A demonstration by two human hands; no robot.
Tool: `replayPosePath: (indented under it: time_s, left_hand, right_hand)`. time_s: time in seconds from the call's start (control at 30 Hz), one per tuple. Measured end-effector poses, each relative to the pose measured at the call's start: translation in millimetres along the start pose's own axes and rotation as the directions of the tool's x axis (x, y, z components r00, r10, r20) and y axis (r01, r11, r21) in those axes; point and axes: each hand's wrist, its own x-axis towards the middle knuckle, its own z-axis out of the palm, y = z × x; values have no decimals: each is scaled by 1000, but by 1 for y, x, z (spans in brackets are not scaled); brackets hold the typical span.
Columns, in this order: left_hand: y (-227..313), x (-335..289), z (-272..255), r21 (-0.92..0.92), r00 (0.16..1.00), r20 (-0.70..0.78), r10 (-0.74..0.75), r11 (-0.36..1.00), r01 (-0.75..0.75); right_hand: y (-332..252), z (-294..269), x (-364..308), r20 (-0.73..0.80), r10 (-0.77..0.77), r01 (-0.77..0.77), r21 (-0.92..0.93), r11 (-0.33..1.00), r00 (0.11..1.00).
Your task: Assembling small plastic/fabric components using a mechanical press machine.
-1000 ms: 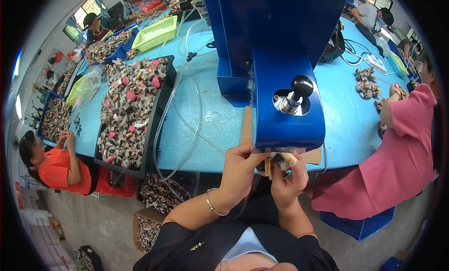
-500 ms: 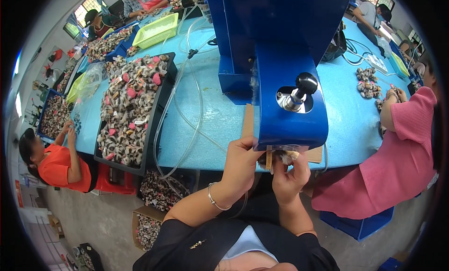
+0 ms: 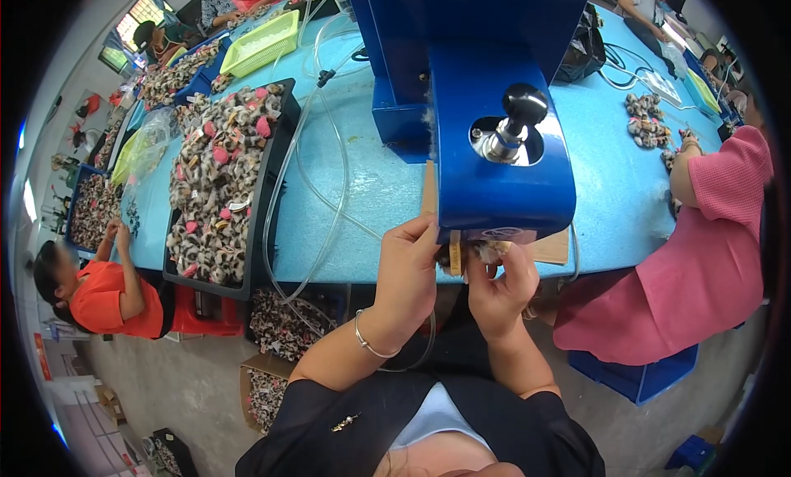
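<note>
Plush piece [image 3: 493, 250] is pinched by fingers of the right hand [image 3: 504, 289] at the front edge of the blue machine head [image 3: 504, 198]; left hand [image 3: 407, 267] fingertips are hidden, grip cannot be told. Piece should be steadied, fingertips kept clear.

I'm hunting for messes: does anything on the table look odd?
Yes: the clear tube lies in loose loops on the blue table and droops over its near edge beside the black tray, so it looks untidy.
</note>
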Motion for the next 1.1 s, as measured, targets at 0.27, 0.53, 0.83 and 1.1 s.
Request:
replayPosePath:
  time_s: [0.27,0.53,0.83,1.1]
  left_hand:
    - [6,-7,-2,-10,999,-16,-28,1000,28]
    - [-8,-19,-19,129,988,16,-151,981,148]
    - [-16,-34,-11,302,941,170,-293,924,233]
    - [34,-40,-60,555,987,-158,33,830,61]
  right_hand:
    - [-7,3,0,16,40,-40,23,999,999]
    - [-15,-16,-7,166,121,-115,-48,992,979]
    - [118,-121,62,-62,295,-300,-300,905,953]
    - [358,-195,237,-284,281,-394,-756,522,917]
